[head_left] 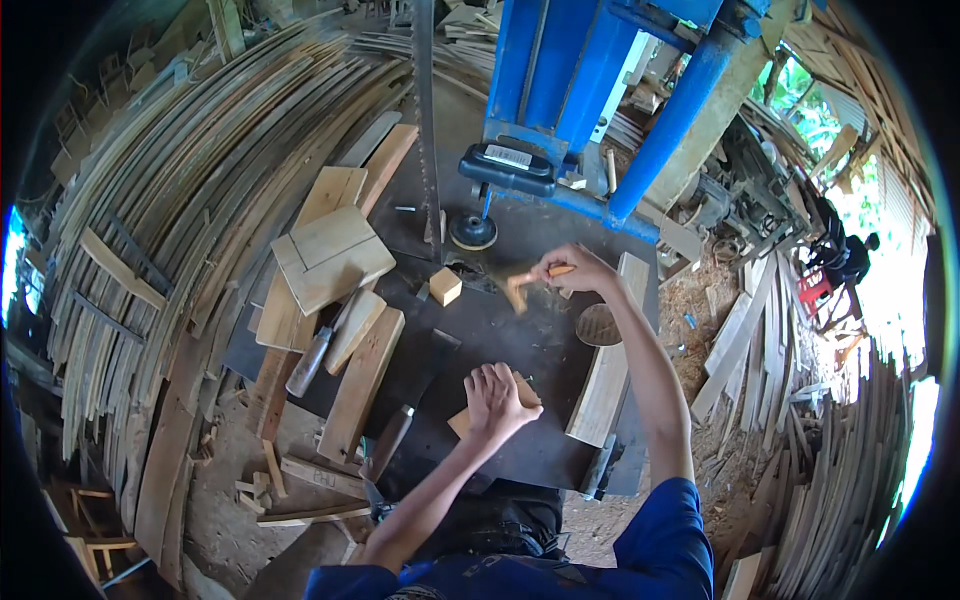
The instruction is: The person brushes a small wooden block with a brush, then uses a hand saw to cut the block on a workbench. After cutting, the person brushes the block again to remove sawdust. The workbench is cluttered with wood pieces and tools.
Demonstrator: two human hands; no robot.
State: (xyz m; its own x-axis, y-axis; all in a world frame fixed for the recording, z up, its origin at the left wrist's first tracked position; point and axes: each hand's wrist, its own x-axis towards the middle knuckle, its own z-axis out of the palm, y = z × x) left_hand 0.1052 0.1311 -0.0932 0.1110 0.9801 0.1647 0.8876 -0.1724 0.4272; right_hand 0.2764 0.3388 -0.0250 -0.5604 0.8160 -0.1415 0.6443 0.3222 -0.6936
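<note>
My right hand [580, 270] is closed around the wooden handle of a small brush [516, 296]. Its pale head, somewhat blurred, points down over the dark table [510, 340] close to the saw blade. Nearer to me, my left hand [492, 402] curls over a flat piece of wood [525, 392] and grips it against the tabletop, covering most of it. A small wooden cube [446, 287] sits left of the brush. Between the cube and my left forearm lies a tool with a wooden handle [392, 440] and a dark, broad blade.
An upright toothed band saw blade [428, 140] rises at the table's far side, beside a blue machine frame [560, 80]. Marked board [330, 255] and other planks are stacked left. A long timber [602, 385] lies along the right edge. A person [850, 260] is far right.
</note>
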